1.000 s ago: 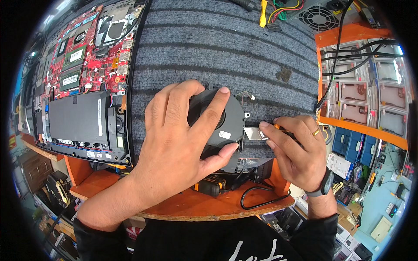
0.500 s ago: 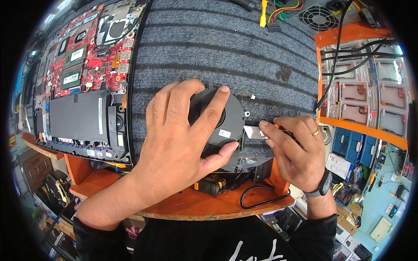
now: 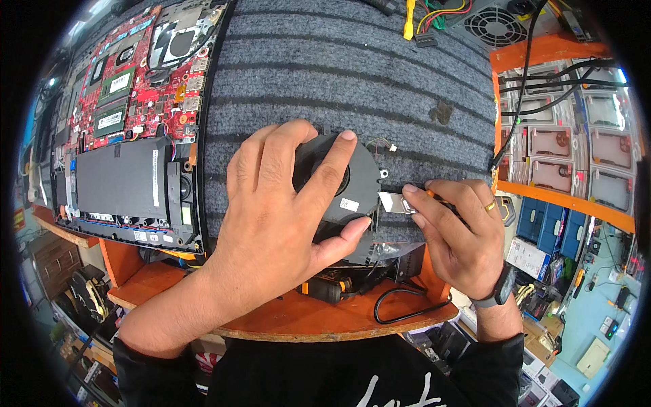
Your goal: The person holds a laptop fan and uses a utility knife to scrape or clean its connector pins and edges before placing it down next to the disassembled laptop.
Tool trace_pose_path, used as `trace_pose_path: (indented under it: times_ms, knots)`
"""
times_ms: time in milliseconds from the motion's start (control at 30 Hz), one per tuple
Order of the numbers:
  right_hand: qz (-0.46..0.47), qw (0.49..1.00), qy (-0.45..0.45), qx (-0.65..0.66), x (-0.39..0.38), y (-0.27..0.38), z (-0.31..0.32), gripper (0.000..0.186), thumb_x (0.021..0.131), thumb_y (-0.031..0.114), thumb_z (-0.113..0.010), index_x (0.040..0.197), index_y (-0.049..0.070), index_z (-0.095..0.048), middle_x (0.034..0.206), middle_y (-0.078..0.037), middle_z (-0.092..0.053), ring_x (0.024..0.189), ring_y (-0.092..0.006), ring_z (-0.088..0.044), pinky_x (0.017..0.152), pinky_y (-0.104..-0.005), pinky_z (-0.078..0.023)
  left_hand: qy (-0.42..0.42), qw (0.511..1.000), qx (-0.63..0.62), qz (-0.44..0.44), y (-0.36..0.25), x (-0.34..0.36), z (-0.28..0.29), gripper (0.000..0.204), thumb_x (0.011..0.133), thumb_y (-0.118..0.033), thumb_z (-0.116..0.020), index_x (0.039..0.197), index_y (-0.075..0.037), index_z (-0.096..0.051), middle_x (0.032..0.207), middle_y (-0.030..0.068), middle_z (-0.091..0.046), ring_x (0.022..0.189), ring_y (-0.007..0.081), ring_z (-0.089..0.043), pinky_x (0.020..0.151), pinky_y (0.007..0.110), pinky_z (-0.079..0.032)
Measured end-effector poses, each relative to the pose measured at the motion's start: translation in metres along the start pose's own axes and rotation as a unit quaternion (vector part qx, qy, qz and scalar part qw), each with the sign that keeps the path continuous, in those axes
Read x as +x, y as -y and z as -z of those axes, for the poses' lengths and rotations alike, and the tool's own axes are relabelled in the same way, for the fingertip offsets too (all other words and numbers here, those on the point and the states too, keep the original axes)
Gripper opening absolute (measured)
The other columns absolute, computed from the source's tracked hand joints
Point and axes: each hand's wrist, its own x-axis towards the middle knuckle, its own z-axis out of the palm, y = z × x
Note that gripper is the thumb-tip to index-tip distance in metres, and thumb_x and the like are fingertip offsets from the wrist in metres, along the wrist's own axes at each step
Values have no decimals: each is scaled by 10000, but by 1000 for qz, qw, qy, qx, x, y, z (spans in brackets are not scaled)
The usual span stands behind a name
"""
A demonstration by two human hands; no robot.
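Note:
My left hand (image 3: 271, 210) grips a round black cooling fan (image 3: 359, 183) on the striped grey mat (image 3: 352, 74), fingers over its top and thumb at its lower edge. A thin wire with a small white plug pokes out from the fan's upper right. My right hand (image 3: 458, 230) holds a small tool with a flat metal blade (image 3: 393, 202) and orange handle; the blade's tip is at the fan's right edge. To the left lies an opened laptop (image 3: 115, 183) with a red circuit board and a black battery.
A metal power supply (image 3: 495, 30) with coloured cables sits at the back right. Black cables hang beside orange shelving (image 3: 563, 207) holding clear packages. Below the mat, a lower wooden shelf (image 3: 339, 319) bears a black-and-yellow object (image 3: 322, 288) and a looped cable.
Both hands, the fan and the blade sit very slightly higher in the picture, along with the mat's near edge. The grips look the same.

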Motion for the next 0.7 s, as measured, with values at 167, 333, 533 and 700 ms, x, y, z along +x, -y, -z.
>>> trace_pose_path:
  times_ms: [167,333,533,700]
  knots:
    - [-3,1000,-1,3,1,1,0,420,776,55,-830,1193,86,-789,1061,-56,-662,888,-243,-617,746,-387,-493,-5,1000,-1,-3,0,0,-1,846,708,-287,-920,1466,-70,-614,1348,198,-465,1214,398,-476,1051,527,-411]
    - [-3,1000,-3,4,1,1,0,425,775,54,-830,1196,90,-789,1056,-55,-660,883,-245,-614,745,-386,-496,-6,1000,0,-3,1,-1,-2,854,704,-288,-926,1469,-75,-612,1350,196,-467,1214,397,-475,1045,526,-418]
    - [-3,1000,-7,1,0,1,-1,427,774,56,-833,1197,94,-792,1051,-51,-658,878,-241,-612,743,-382,-497,-6,1000,4,-1,1,-2,-2,859,706,-288,-928,1474,-79,-608,1350,193,-467,1218,394,-472,1046,525,-420]
    - [-3,1000,-7,2,0,0,-1,432,774,56,-835,1202,96,-792,1054,-50,-659,883,-239,-612,748,-381,-493,-8,1000,3,-1,0,-2,-3,854,711,-287,-925,1476,-76,-607,1354,192,-464,1222,394,-468,1048,526,-419]
